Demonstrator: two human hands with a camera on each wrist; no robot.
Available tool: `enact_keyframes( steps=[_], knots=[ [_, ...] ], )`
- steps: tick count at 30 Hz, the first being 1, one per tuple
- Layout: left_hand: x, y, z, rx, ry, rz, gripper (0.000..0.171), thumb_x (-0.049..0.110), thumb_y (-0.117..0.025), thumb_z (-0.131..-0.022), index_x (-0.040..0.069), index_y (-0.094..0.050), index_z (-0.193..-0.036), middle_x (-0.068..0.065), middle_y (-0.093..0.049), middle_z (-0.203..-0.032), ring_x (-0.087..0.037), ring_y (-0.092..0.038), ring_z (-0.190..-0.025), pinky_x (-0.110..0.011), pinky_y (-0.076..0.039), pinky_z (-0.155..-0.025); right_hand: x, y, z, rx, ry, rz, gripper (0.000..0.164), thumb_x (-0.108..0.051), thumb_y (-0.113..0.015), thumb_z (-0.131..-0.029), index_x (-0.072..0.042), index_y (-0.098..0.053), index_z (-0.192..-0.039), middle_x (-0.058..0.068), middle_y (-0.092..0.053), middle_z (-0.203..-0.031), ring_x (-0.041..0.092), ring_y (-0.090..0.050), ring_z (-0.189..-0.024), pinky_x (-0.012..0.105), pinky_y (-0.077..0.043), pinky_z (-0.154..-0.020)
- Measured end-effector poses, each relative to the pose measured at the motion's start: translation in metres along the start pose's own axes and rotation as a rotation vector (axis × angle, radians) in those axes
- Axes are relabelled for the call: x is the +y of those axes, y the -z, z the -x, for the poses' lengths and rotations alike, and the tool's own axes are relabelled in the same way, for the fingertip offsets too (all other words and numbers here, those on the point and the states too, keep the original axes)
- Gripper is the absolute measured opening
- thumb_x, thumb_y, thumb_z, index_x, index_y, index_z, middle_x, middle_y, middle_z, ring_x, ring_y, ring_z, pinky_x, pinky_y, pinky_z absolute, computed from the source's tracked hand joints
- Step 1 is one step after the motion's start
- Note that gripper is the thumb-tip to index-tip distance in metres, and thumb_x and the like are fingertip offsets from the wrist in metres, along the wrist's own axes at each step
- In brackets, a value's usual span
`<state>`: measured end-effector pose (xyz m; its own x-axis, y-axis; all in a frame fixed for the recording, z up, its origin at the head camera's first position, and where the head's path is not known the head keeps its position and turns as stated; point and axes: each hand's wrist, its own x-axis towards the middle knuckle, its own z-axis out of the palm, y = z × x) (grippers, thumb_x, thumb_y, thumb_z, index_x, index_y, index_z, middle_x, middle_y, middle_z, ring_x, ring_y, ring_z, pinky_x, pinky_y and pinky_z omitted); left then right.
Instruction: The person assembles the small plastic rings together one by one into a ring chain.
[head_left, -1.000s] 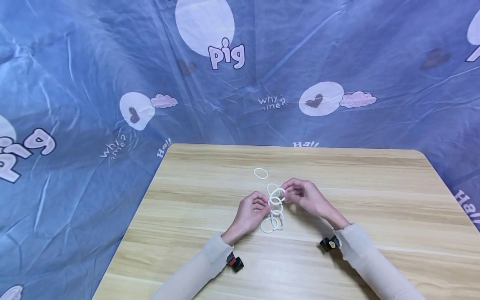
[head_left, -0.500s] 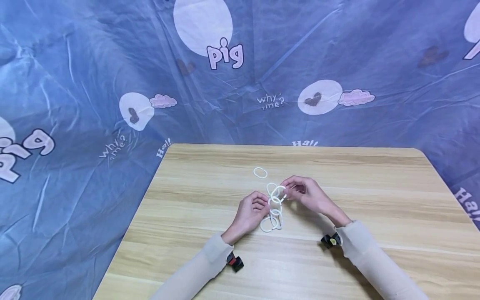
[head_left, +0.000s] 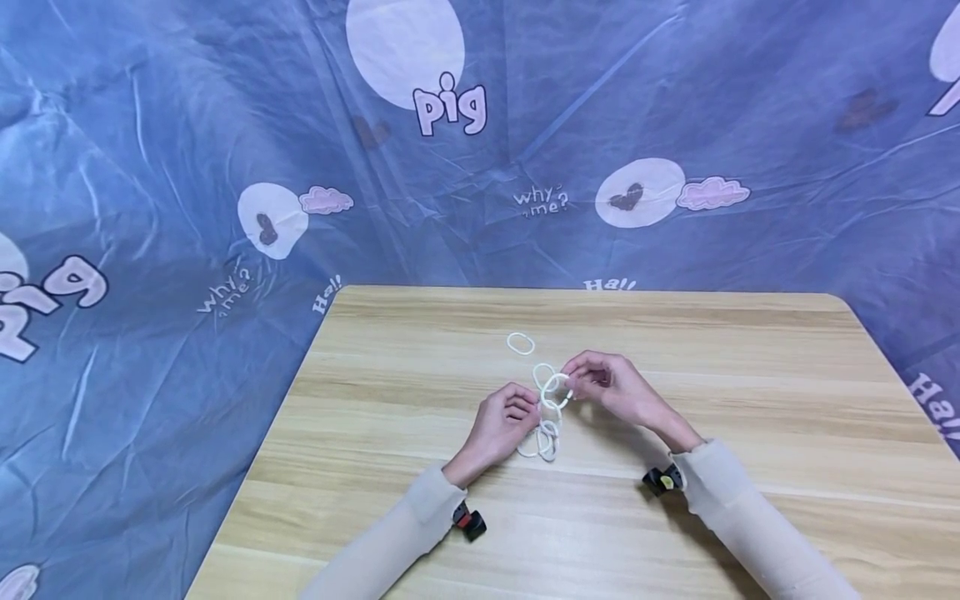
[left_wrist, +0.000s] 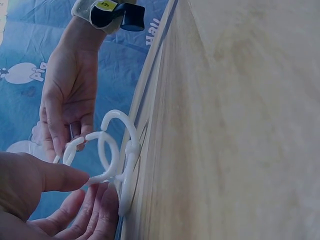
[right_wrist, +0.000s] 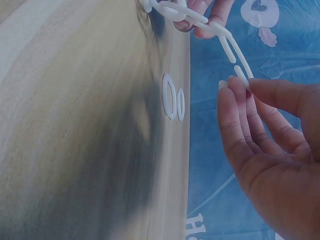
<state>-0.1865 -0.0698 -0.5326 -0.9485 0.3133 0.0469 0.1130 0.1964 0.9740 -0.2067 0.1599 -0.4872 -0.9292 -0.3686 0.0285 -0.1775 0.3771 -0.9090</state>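
Several white plastic curtain rings hang linked in a short chain between the hands. With thumb and fingers, the right hand (head_left: pixel 615 390) pinches the top ring (right_wrist: pixel 242 56), which has a gap in its side. The left hand (head_left: pixel 501 423) pinches a linked ring (left_wrist: pixel 114 167) lower in the chain; its fingertips partly hide that ring. Below the left fingertips dangle more linked rings (head_left: pixel 550 458), close to the tabletop. In the left wrist view, an open-ended ring (left_wrist: pixel 120 113) hangs beside the left fingers.
Two loose rings lie flat on the wooden table (head_left: pixel 405 367) beyond the hands: a farther ring (head_left: pixel 516 334) and a nearer ring (right_wrist: pixel 165 97). A blue printed cloth (head_left: pixel 465 225) hangs behind the table. Each wrist carries a small black camera (head_left: pixel 471 523).
The right hand has drawn its ring slightly up and right, and that ring now stands more turned to view. The lower rings have shifted a little left. The left hand stays nearly still.
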Motion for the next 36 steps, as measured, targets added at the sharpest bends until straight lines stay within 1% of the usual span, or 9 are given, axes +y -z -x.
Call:
enact_keyframes(
  steps=[8, 10, 13, 19, 26, 27, 30, 33, 36],
  knots=[
    [0.000, 0.002, -0.003, 0.000, -0.020, -0.025, 0.014, 0.009, -0.070, -0.089, 0.005, -0.067, -0.102, -0.013, -0.071, -0.093, -0.010, -0.067, -0.079, -0.017, -0.058, -0.073, -0.002, 0.002, 0.000, -0.016, -0.007, 0.011, 0.023, -0.011, -0.065, -0.093, -0.002, -0.064, -0.114, 0.026, -0.069, -0.104, 0.017, -0.067, -0.086, 0.023, -0.057, -0.080],
    [0.002, 0.003, -0.004, 0.007, -0.019, -0.029, 0.013, 0.010, -0.070, -0.089, 0.005, -0.067, -0.101, -0.012, -0.071, -0.094, -0.009, -0.067, -0.079, -0.017, -0.058, -0.073, -0.002, 0.003, 0.000, -0.020, -0.005, 0.016, 0.023, -0.010, -0.065, -0.093, -0.002, -0.064, -0.114, 0.025, -0.069, -0.104, 0.017, -0.067, -0.086, 0.024, -0.057, -0.079],
    [0.006, 0.003, -0.006, 0.016, -0.012, -0.028, 0.012, 0.011, -0.069, -0.090, 0.007, -0.069, -0.101, -0.011, -0.072, -0.094, -0.011, -0.069, -0.080, -0.016, -0.058, -0.073, -0.003, 0.004, 0.001, -0.023, -0.018, 0.018, 0.023, -0.009, -0.065, -0.092, -0.002, -0.064, -0.115, 0.024, -0.069, -0.104, 0.018, -0.067, -0.085, 0.025, -0.057, -0.078],
    [0.017, 0.003, -0.009, 0.024, -0.023, 0.006, 0.014, 0.011, -0.069, -0.090, 0.005, -0.071, -0.103, -0.015, -0.073, -0.095, -0.023, -0.073, -0.085, -0.016, -0.059, -0.075, -0.007, 0.005, 0.001, -0.040, -0.015, 0.026, 0.023, -0.006, -0.063, -0.092, -0.003, -0.065, -0.115, 0.022, -0.070, -0.105, 0.021, -0.068, -0.088, 0.025, -0.057, -0.080],
    [0.022, 0.001, -0.011, 0.032, -0.020, 0.019, 0.017, 0.009, -0.069, -0.090, 0.003, -0.070, -0.105, -0.016, -0.072, -0.096, -0.020, -0.072, -0.082, -0.017, -0.060, -0.073, -0.007, 0.002, 0.000, -0.072, -0.001, 0.014, 0.020, -0.005, -0.063, -0.092, -0.006, -0.066, -0.112, 0.023, -0.070, -0.102, 0.037, -0.067, -0.085, 0.037, -0.060, -0.074],
    [0.021, 0.001, -0.011, 0.032, -0.017, 0.023, 0.017, 0.008, -0.069, -0.090, 0.002, -0.070, -0.106, -0.017, -0.072, -0.096, -0.022, -0.072, -0.083, -0.017, -0.060, -0.073, -0.007, 0.001, -0.001, -0.074, 0.002, 0.008, 0.019, -0.005, -0.063, -0.092, -0.006, -0.067, -0.112, 0.024, -0.070, -0.101, 0.038, -0.067, -0.085, 0.038, -0.060, -0.073],
    [0.021, 0.000, -0.011, 0.031, -0.014, 0.035, 0.019, 0.008, -0.070, -0.089, 0.001, -0.069, -0.107, -0.019, -0.072, -0.098, -0.028, -0.072, -0.085, -0.016, -0.059, -0.072, -0.007, -0.001, 0.000, -0.082, 0.004, 0.001, 0.019, -0.005, -0.063, -0.093, -0.006, -0.067, -0.112, 0.024, -0.070, -0.100, 0.040, -0.067, -0.083, 0.038, -0.059, -0.070],
    [0.022, 0.000, -0.012, 0.024, -0.020, 0.029, 0.020, 0.009, -0.070, -0.089, 0.001, -0.069, -0.108, -0.019, -0.072, -0.098, -0.030, -0.071, -0.086, -0.015, -0.059, -0.072, -0.008, 0.000, 0.000, -0.085, 0.002, 0.006, 0.019, -0.007, -0.063, -0.093, -0.007, -0.067, -0.112, 0.024, -0.070, -0.099, 0.041, -0.067, -0.082, 0.037, -0.059, -0.066],
    [0.023, 0.001, -0.012, 0.021, -0.031, 0.011, 0.019, 0.011, -0.071, -0.089, 0.002, -0.070, -0.106, -0.017, -0.072, -0.095, -0.024, -0.071, -0.082, -0.015, -0.059, -0.071, -0.008, 0.000, 0.000, -0.091, -0.002, 0.011, 0.018, -0.008, -0.063, -0.094, -0.008, -0.067, -0.111, 0.023, -0.070, -0.098, 0.041, -0.067, -0.080, 0.037, -0.058, -0.062]
  ],
)
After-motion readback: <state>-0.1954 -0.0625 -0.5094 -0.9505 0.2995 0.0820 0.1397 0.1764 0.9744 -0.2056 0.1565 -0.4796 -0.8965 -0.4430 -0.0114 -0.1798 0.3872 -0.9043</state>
